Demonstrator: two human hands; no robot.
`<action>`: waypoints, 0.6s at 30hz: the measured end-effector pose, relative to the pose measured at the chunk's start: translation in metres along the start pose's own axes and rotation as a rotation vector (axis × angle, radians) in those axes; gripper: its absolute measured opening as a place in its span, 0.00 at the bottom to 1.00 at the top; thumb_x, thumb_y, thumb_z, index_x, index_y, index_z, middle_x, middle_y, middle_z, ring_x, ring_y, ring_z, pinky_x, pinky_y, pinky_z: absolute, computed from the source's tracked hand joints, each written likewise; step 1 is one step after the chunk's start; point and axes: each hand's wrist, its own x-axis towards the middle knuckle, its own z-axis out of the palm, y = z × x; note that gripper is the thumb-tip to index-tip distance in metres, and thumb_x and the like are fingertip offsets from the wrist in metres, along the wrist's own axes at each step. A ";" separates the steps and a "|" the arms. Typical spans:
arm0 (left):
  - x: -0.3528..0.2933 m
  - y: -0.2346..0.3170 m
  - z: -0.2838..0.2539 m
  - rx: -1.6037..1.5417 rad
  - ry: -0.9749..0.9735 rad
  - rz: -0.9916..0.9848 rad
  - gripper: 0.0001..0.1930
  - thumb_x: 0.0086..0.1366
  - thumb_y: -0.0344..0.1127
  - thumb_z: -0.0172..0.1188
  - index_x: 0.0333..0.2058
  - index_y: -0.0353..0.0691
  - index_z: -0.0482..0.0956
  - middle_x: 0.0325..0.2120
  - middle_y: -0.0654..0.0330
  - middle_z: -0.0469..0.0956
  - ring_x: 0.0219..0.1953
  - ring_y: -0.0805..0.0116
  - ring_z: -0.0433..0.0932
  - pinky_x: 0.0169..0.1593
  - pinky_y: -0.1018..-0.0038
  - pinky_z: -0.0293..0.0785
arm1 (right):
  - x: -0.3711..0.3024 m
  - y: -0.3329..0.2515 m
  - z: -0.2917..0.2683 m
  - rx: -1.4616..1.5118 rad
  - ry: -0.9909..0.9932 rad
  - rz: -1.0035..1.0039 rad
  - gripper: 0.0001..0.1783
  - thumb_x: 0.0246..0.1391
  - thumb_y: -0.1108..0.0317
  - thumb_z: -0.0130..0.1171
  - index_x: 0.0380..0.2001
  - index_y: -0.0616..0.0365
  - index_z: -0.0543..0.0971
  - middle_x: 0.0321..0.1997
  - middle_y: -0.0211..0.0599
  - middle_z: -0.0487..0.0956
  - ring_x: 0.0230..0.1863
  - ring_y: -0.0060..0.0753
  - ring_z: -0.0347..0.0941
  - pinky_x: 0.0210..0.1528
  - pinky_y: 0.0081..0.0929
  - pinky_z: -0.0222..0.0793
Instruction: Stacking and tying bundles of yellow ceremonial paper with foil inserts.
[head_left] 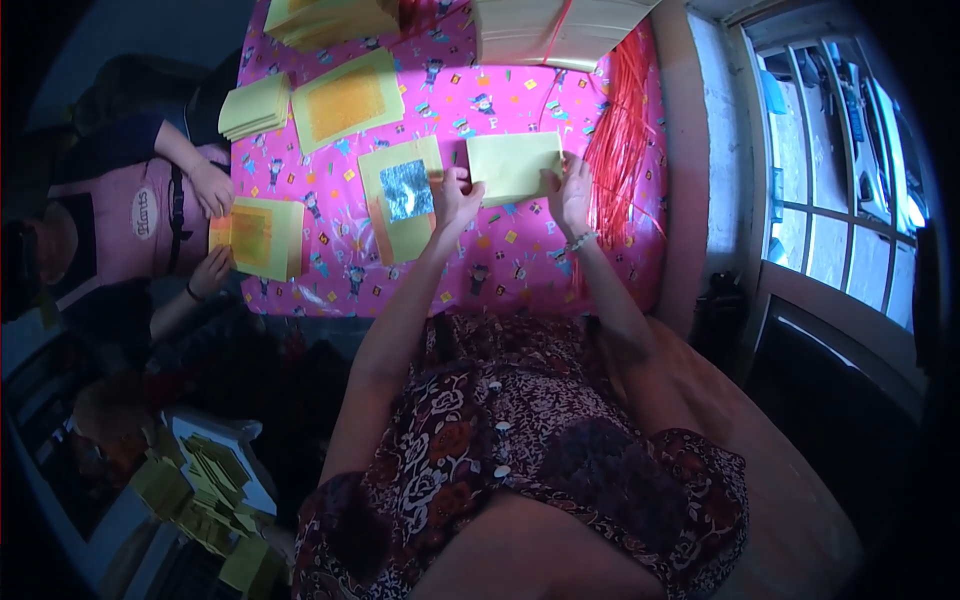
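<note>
At far left a co-worker's hands [212, 230] rested on a yellow paper stack [262, 238] at the table edge. The table [500, 270] carried a pink patterned cloth. Next to the right lay a yellow sheet w/ a silver foil square [407, 190] on it – flat, just left of the person's left hand. Left hand [455, 195] pinched the lower-left corner of a plain yellow sheet [513, 165], fingers closed on its edge. Right hand [570, 192] gripped the sheet's right edge the same way – thumb and fingers shut on paper. The sheet was held just above the cloth, approx. centre of the table. Red string bundle [620, 130] lay right of the right hand, along the table's edge.
</note>
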 end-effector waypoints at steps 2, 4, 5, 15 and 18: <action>0.000 -0.004 -0.012 -0.069 -0.016 0.041 0.28 0.54 0.47 0.68 0.47 0.35 0.71 0.35 0.53 0.81 0.36 0.62 0.81 0.38 0.67 0.76 | 0.000 0.003 -0.007 0.047 -0.004 0.017 0.26 0.53 0.64 0.60 0.51 0.68 0.68 0.45 0.56 0.71 0.47 0.53 0.66 0.50 0.45 0.63; -0.010 -0.012 -0.037 -0.117 -0.016 0.129 0.26 0.56 0.46 0.68 0.47 0.36 0.71 0.32 0.53 0.80 0.35 0.61 0.81 0.38 0.67 0.76 | 0.000 -0.002 -0.014 0.004 0.063 0.016 0.24 0.57 0.63 0.58 0.51 0.69 0.68 0.46 0.57 0.71 0.49 0.54 0.66 0.52 0.44 0.63; -0.017 -0.025 -0.051 -0.076 0.070 0.196 0.24 0.56 0.43 0.68 0.47 0.37 0.72 0.31 0.54 0.79 0.33 0.61 0.80 0.37 0.68 0.76 | 0.001 -0.014 -0.021 0.039 0.068 -0.001 0.23 0.57 0.65 0.57 0.51 0.69 0.68 0.46 0.57 0.71 0.49 0.53 0.66 0.52 0.43 0.64; -0.089 -0.078 -0.133 0.413 0.065 0.461 0.27 0.45 0.36 0.71 0.46 0.41 0.73 0.44 0.55 0.71 0.49 0.51 0.69 0.53 0.59 0.67 | -0.073 -0.097 0.011 0.087 -0.605 -0.381 0.15 0.52 0.66 0.60 0.42 0.60 0.72 0.42 0.40 0.76 0.44 0.40 0.75 0.44 0.36 0.74; -0.089 -0.087 -0.133 0.461 -0.001 0.502 0.26 0.46 0.36 0.71 0.45 0.41 0.73 0.43 0.55 0.72 0.47 0.52 0.70 0.50 0.60 0.68 | -0.090 -0.098 0.047 0.011 -0.591 -0.625 0.18 0.49 0.66 0.60 0.43 0.61 0.72 0.46 0.41 0.73 0.51 0.40 0.70 0.51 0.33 0.72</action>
